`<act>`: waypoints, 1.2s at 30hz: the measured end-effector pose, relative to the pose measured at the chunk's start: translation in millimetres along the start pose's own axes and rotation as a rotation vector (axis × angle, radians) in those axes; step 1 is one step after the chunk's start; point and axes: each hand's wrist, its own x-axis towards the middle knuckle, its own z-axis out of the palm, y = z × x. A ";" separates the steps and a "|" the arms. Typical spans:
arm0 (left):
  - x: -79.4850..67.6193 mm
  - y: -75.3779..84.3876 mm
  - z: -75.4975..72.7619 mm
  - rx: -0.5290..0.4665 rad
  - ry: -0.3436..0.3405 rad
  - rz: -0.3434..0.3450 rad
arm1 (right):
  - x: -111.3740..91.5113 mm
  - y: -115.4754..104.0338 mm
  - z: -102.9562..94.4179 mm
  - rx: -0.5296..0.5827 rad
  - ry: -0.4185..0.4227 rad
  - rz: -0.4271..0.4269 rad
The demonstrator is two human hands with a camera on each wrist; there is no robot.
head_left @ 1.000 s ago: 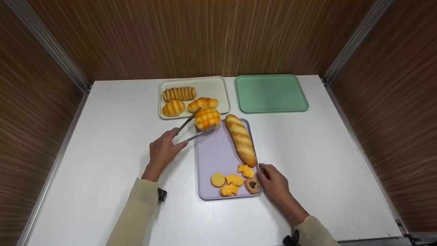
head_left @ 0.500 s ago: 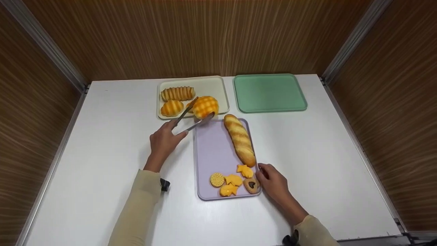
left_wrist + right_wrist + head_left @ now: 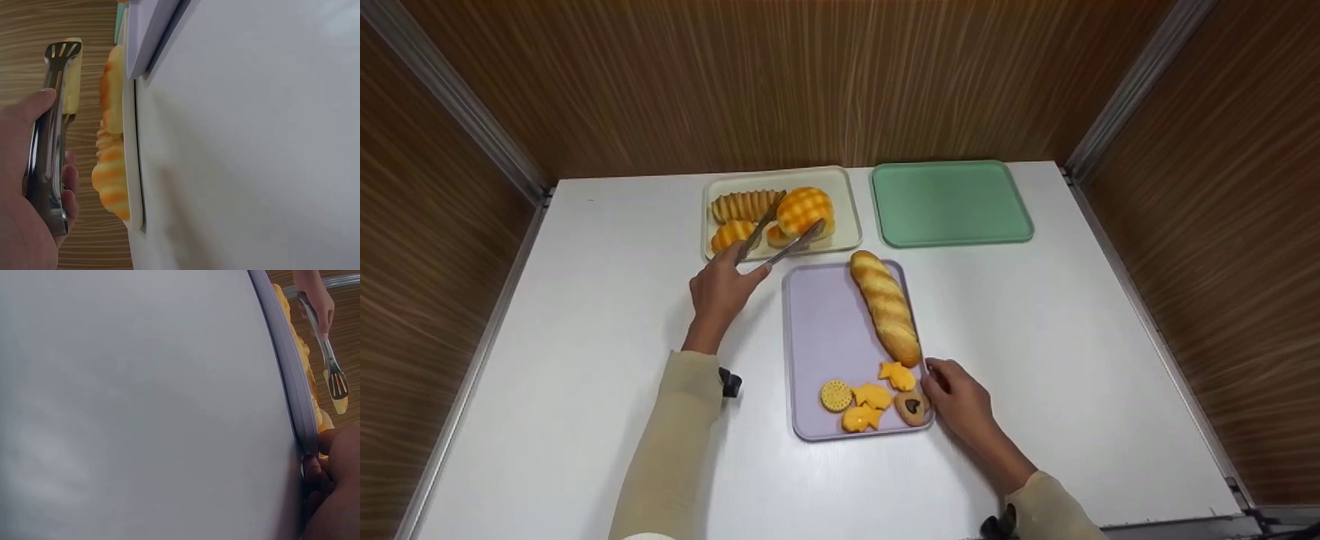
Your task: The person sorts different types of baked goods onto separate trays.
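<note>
My left hand [image 3: 721, 289] grips metal tongs [image 3: 48, 152], whose slotted ends pinch a round checkered bun [image 3: 805, 211]. The bun is held up over the cream tray [image 3: 844, 196], overlapping a croissant [image 3: 823, 228] in the head view. Left of it on that tray are a ridged loaf [image 3: 741, 206] and a small striped bun [image 3: 733, 235], partly covered by the tongs and hand. My right hand [image 3: 962, 397] pinches the right rim of the purple tray [image 3: 825, 322] near its front corner. On the purple tray lie a long twisted bread [image 3: 886, 307] and several small cookies [image 3: 872, 396].
A green tray [image 3: 952, 204] sits at the back right, beside the cream one. Wood-grain panels [image 3: 810, 82] enclose the white table [image 3: 1057, 322] at the back and both sides.
My left hand has carried the checkered bun in the tongs away from me, from the purple tray's far end to above the cream tray. My right hand has stayed at the rim.
</note>
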 end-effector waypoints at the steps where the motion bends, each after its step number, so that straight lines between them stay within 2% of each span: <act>1: 3.2 1.1 -0.1 0.000 -0.001 -0.002 | 0.0 0.0 -0.2 -0.009 0.000 -0.003; 11: 32.6 13.3 4.4 -0.022 -0.006 -0.046 | 1.2 -1.3 0.8 -0.027 -0.012 0.019; 22: 57.2 29.3 25.5 -0.057 -0.029 -0.097 | 0.9 -1.5 -0.6 -0.009 -0.024 0.016; 28: 62.1 37.9 38.2 -0.014 -0.006 -0.111 | 1.3 -0.5 0.5 -0.014 -0.031 0.007; 36: 63.7 41.9 50.7 0.032 -0.011 -0.099 | 0.6 1.0 1.3 -0.035 0.014 -0.036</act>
